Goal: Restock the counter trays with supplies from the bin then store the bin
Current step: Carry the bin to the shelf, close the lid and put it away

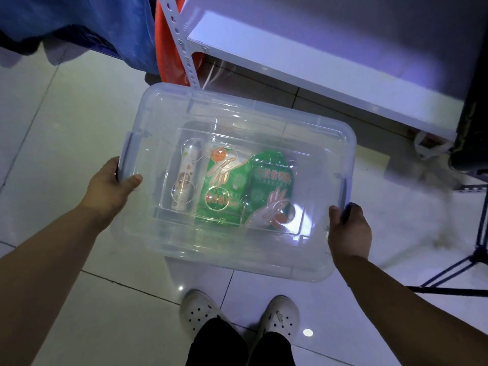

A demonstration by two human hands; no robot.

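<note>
A clear plastic bin (303, 260) with its lid on is held level above the tiled floor, in front of my feet. My left hand (111, 186) grips its left end handle and my right hand (348, 233) grips its right end handle. Through the lid I see two green glove packs (224, 191) side by side and a white tube-shaped pack (184, 180) to their left.
A white metal shelf (317, 75) on a slotted upright (179, 48) stands just beyond the bin. Blue and orange fabric (105, 27) hangs at the upper left. A black tripod leg (454, 270) and a dark object (472, 128) are at the right.
</note>
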